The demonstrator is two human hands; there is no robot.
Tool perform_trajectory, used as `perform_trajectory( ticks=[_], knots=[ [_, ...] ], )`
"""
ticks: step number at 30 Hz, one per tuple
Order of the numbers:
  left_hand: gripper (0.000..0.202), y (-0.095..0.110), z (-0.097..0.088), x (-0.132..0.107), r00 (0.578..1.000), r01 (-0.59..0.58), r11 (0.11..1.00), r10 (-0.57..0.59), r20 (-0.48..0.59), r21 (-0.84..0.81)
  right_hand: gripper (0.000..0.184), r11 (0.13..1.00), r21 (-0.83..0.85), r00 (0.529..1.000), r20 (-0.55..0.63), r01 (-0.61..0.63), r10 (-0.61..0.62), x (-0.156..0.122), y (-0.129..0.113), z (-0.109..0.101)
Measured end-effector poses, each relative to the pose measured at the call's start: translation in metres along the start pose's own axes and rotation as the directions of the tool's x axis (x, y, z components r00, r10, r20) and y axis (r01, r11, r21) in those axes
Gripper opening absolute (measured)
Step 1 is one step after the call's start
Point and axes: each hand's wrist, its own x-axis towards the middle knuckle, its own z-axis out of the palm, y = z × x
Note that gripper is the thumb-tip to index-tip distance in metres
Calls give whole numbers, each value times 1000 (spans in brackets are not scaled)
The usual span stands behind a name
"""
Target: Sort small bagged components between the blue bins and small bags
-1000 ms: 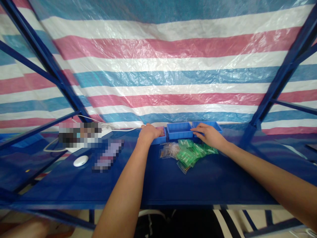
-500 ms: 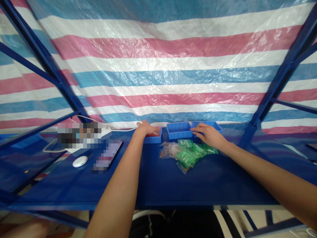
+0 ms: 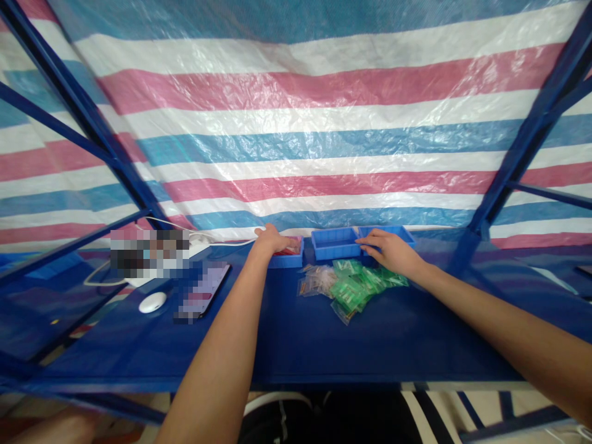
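Three small blue trays stand in a row at the back of the blue table. My left hand lies over the left blue tray, which holds something red, with its fingers curled over the far rim. A gap separates this tray from the middle blue tray. My right hand rests with fingers stretched flat on the front rim of the right blue tray. Just in front of the trays lie several green bags and clear bags of small brownish parts.
A white mouse, a phone and a white cable lie on the left of the table. Blue frame posts rise at both sides. A striped tarp closes the back.
My left hand has slid the left tray leftward, away from the middle tray, opening a gap. My right hand has stayed on the right tray.
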Motion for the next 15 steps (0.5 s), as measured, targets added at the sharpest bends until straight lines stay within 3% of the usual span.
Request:
perform_trajectory(
  ticks=[3, 9, 15],
  knots=[
    [119, 6, -4, -3, 992, 84, 996, -84, 95, 4, 34, 1000, 1, 1000, -4, 6, -6, 0, 0, 0],
    [123, 6, 0, 2, 992, 43, 999, -46, 120, 26, 33, 1000, -9, 1000, -5, 5, -5, 0, 1, 1],
    [113, -4, 6, 17, 990, -13, 1000, 11, 142, 19, 34, 1000, -11, 1000, -6, 5, -5, 0, 3, 2]
  ],
)
